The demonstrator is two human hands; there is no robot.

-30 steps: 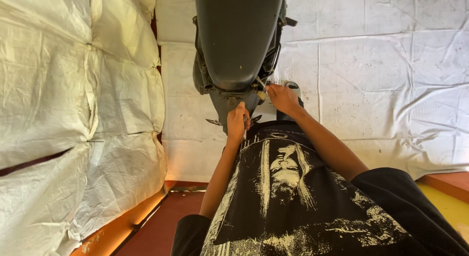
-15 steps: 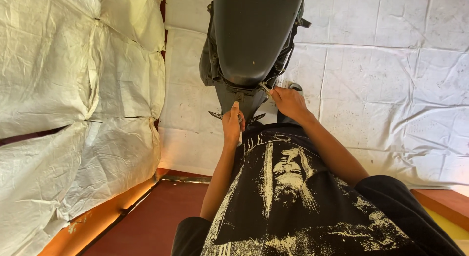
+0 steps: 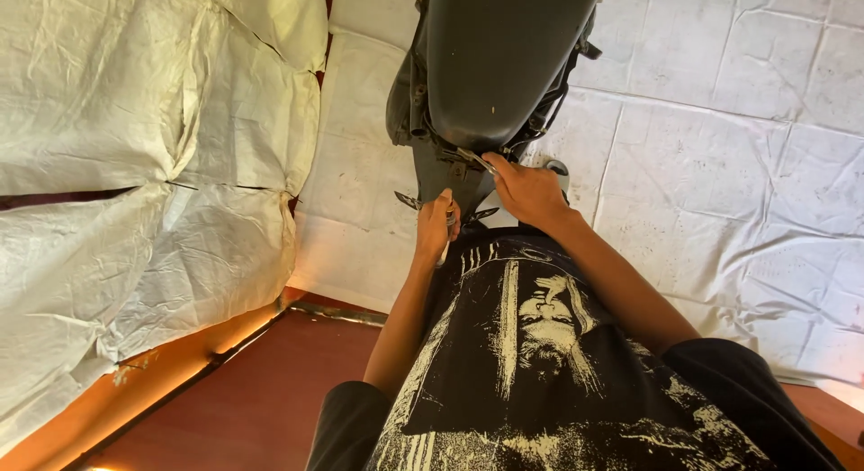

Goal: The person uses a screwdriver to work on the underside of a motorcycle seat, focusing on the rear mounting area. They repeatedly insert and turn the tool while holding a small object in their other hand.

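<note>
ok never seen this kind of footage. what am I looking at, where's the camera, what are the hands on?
There is no robot here. The single view comes from a camera worn on a person's head, looking down past their black printed shirt at their own two bare hands.

In front of them is the dark grey rear body of what looks like a motorcycle or scooter, standing on white woven sheeting spread over the floor. Cream-coloured sheeting covers what is on the left, and reddish-brown floor shows near the bottom.

The left hand grips a slim metal tool at the bike's lower end. The right hand holds a metal tool, seemingly a wrench, against the bodywork.
</note>
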